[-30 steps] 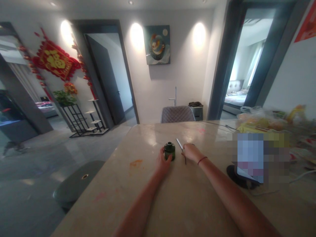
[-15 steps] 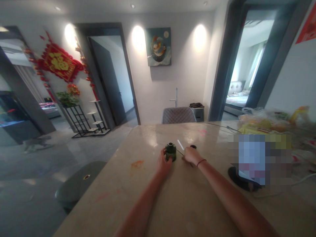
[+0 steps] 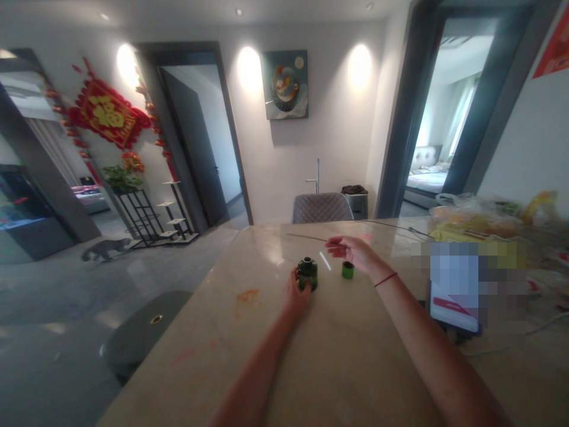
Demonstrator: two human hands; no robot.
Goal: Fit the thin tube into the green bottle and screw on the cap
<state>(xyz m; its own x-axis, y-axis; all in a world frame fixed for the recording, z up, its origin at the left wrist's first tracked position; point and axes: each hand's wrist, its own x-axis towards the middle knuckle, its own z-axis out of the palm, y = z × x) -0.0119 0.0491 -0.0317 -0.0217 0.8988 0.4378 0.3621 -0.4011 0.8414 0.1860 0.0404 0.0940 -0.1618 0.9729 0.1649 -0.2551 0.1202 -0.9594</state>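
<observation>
- Head view: right hand (image 3: 358,252) has lifted off the table (image 3: 338,356), pinching a thin stick (image 3: 311,238) it was holding low beside the bottle half a second ago.
- That uncovers a small green cap (image 3: 347,270), standing alone right of the bottle.
- Stick lies nearly level, long axis left-right, free tip pointing left, above and beyond the bottle.
- Left hand (image 3: 297,292) grips the dark green bottle (image 3: 307,273), upright, mouth open.

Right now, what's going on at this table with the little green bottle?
A person sits at a marble-look table. Their left hand grips a small dark green bottle standing upright on the tabletop. Their right hand is raised above the table, pinching a thin stick that points off to the left. A small green cap stands just below that hand, and a short white strip lies between bottle and cap.
</observation>
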